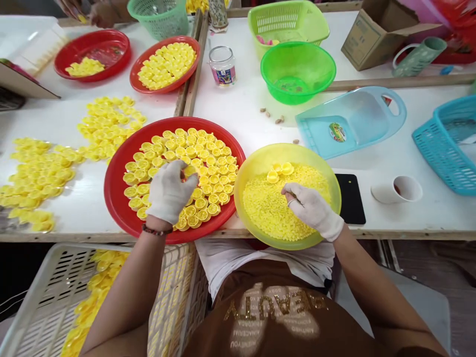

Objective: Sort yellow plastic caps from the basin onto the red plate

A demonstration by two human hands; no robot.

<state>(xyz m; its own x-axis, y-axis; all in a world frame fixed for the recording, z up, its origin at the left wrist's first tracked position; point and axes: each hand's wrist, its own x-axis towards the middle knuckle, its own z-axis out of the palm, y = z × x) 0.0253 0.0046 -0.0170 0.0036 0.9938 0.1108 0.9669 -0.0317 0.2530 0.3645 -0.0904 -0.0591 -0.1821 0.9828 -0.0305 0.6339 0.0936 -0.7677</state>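
My left hand [170,191], in a white glove, is over a large red tray [114,198] of small round yellow plastic cups [191,208]. Its thumb and fingers close around one yellow cup [191,171], partly hidden by the glove. To the right, my gloved right hand [310,208] hovers low over a yellow basin [332,181] full of small yellow pellets [266,210]. The right fingertips are pinched together; what they hold, if anything, cannot be made out. Several joined yellow cups [279,171] lie on the pellets beyond that hand.
Loose yellow pieces [40,173] spread over the table's left. Behind stand red dishes [92,49], a glass jar [222,67] and a green basin [297,72]. A blue scoop [357,119], black phone [349,198] and paper cup [396,191] lie right. Another person's hands [100,14] show at top left.
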